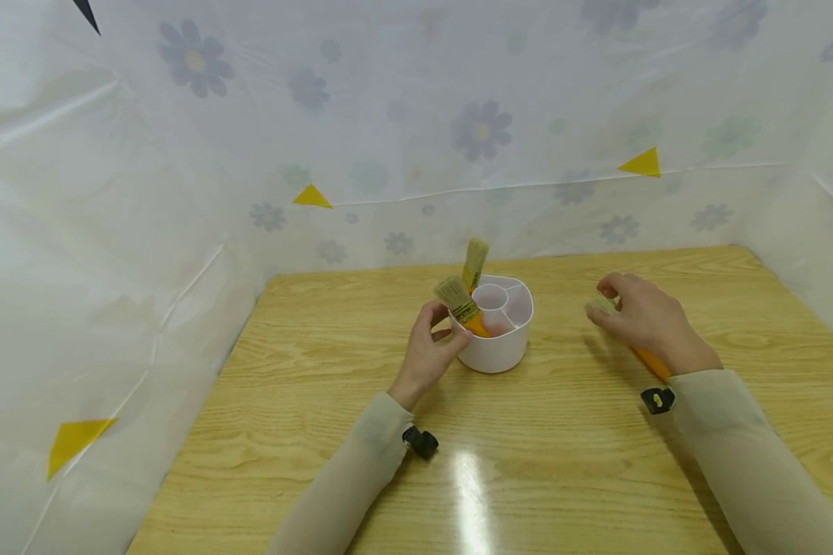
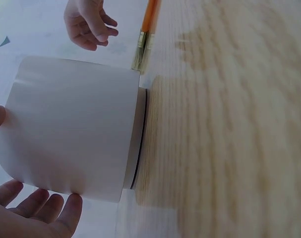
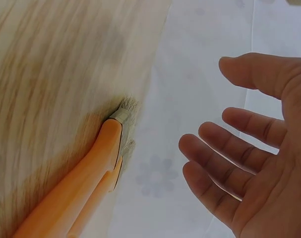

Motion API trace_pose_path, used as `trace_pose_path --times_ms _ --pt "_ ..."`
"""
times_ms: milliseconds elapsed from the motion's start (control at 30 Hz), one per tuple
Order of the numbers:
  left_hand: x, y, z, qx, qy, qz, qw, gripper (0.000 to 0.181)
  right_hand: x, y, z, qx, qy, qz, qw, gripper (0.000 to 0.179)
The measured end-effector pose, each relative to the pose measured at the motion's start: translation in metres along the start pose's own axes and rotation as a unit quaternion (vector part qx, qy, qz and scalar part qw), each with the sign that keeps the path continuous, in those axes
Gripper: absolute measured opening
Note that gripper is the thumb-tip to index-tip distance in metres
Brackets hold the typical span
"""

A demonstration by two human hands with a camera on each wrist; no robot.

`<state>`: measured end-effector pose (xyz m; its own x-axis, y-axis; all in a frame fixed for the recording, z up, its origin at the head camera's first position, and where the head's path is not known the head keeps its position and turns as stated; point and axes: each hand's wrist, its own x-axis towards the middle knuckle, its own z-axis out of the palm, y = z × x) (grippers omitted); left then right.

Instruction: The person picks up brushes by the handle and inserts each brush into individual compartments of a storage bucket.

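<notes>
A round white divided holder (image 1: 493, 353) stands on the wooden table, with two paintbrushes in it, bristles up. One brush (image 1: 461, 306) leans toward the left rim; the other brush (image 1: 475, 262) rises behind it. My left hand (image 1: 430, 351) grips the holder's left side, thumb and fingertips against its outer wall in the left wrist view. Farther right, my right hand (image 1: 642, 316) hovers over orange-handled paintbrushes (image 3: 76, 183) lying on the table. Its fingers are spread loosely and bent a little, with nothing between them. Seen from above, that hand hides much of the brushes.
The wooden table (image 1: 361, 447) reaches back to a pale flowered plastic sheet (image 1: 389, 139). More plastic sheeting (image 1: 97, 270) hangs at the left side. Yellow tape pieces (image 1: 312, 196) mark the sheets.
</notes>
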<state>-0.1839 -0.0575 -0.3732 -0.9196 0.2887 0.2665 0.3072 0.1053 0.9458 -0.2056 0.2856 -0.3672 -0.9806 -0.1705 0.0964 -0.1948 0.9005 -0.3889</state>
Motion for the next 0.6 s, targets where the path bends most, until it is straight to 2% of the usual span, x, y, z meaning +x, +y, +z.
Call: trace_pose_path --times_ms 600 --pt "0.000 0.001 0.000 -0.001 0.001 0.002 1.0000 0.055 -0.001 0.012 -0.001 -0.002 -0.029 -0.002 0.9996 0.058"
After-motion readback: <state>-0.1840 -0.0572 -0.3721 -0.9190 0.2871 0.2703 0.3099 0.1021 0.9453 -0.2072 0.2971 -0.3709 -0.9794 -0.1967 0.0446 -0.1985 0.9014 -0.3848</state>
